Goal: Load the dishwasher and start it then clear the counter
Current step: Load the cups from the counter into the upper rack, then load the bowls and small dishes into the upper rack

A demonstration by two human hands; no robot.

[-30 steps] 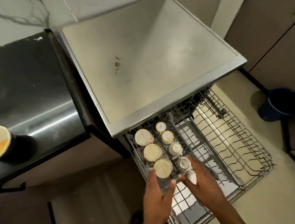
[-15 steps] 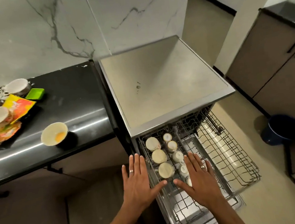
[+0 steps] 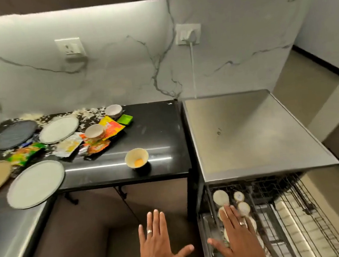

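The steel dishwasher (image 3: 249, 132) stands at the right with its wire rack (image 3: 296, 215) pulled out. Several upturned cups (image 3: 221, 197) sit in the rack's left side. My right hand (image 3: 238, 238) hovers flat over those cups, fingers straight, holding nothing. My left hand (image 3: 158, 243) is spread open left of the rack, in front of the cabinet, empty. On the black counter (image 3: 156, 130) stands a cream bowl (image 3: 136, 160) with yellow residue. Further left lie two more bowls (image 3: 95, 131), several plates (image 3: 36, 183) and crumpled snack wrappers (image 3: 109, 127).
A small green dish (image 3: 125, 119) sits near the back bowl (image 3: 113, 111). White crumbs cover the counter's back left. A steel surface (image 3: 12, 237) runs along the lower left. Wall sockets (image 3: 187, 33) with a cable hang above the dishwasher. Dark cabinet fronts (image 3: 75, 240) lie below the counter.
The view has swung up and left, bringing the counter's plates and wrappers into sight. Both hands lifted off the cups in the rack and now hover flat and empty.
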